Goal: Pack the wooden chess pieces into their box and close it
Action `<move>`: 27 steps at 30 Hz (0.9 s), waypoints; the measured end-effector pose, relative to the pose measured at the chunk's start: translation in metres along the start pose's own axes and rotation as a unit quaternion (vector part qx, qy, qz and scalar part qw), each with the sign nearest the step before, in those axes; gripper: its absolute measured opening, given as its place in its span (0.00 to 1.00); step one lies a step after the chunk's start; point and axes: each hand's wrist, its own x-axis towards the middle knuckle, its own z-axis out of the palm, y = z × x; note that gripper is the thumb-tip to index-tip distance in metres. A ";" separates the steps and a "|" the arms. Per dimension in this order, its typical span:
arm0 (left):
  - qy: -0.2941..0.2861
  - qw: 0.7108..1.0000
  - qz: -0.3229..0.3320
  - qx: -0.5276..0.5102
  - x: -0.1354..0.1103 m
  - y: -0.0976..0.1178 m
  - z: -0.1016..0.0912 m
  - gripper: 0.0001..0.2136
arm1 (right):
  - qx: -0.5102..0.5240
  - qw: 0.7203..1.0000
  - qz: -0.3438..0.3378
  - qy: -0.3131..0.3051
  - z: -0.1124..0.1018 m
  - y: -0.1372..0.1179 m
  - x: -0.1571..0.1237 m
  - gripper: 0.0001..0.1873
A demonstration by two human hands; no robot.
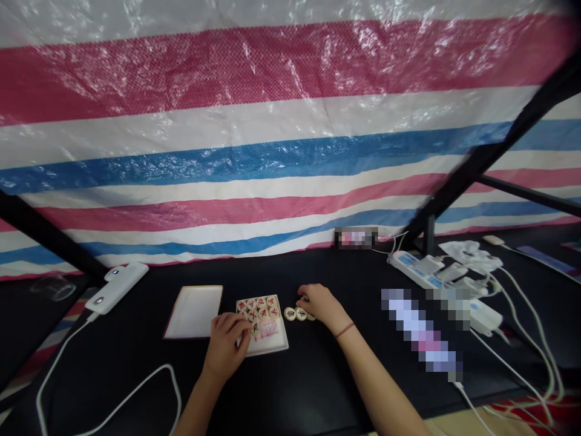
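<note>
A shallow white box (272,345) lies on the black table (318,375) with several round cream game discs (261,304) marked in red packed into its far half. My left hand (227,345) rests on the box's near left corner, fingers curled over a disc there. My right hand (318,303) lies just right of the box, fingers bent down onto loose discs (295,313) on the table. A white lid (194,312) lies flat to the left of the box.
A white power bank (118,286) with a cable sits at the left. Power strips (426,272), plugs and white cables crowd the right side. A striped red, white and blue tarp (272,151) hangs behind the table, with black frame bars at both sides.
</note>
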 end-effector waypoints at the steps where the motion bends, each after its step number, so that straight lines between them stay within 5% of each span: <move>1: 0.002 1.000 0.001 0.001 0.000 0.000 0.000 0.09 | 0.004 1.000 0.003 0.003 0.002 0.000 0.002 0.13; 7: 0.007 1.000 0.005 0.008 0.002 0.001 -0.002 0.10 | 0.023 0.999 0.007 0.027 0.001 0.004 0.006 0.10; 9: 0.001 1.000 0.001 0.009 0.005 0.003 -0.004 0.10 | 0.107 0.993 -0.005 0.049 -0.003 0.004 0.002 0.09; 11: -0.017 1.000 -0.003 0.006 0.008 0.006 -0.005 0.14 | 0.283 0.958 -0.021 0.049 -0.006 -0.001 -0.005 0.14; 13: -0.045 0.999 -0.004 -0.010 0.013 0.010 -0.004 0.20 | 0.459 0.888 -0.036 0.008 -0.004 -0.012 -0.014 0.20; 16: -0.076 0.995 -0.005 -0.063 0.020 0.017 0.003 0.24 | 0.561 0.823 -0.068 -0.057 0.004 -0.032 -0.025 0.23; 23: -0.090 0.982 -0.040 -0.160 0.028 0.025 0.008 0.12 | 0.611 0.785 -0.086 -0.051 0.024 -0.048 -0.029 0.22; 27: -0.115 0.980 -0.063 -0.146 0.026 0.023 0.001 0.07 | 0.610 0.790 -0.061 0.016 0.027 -0.037 -0.026 0.24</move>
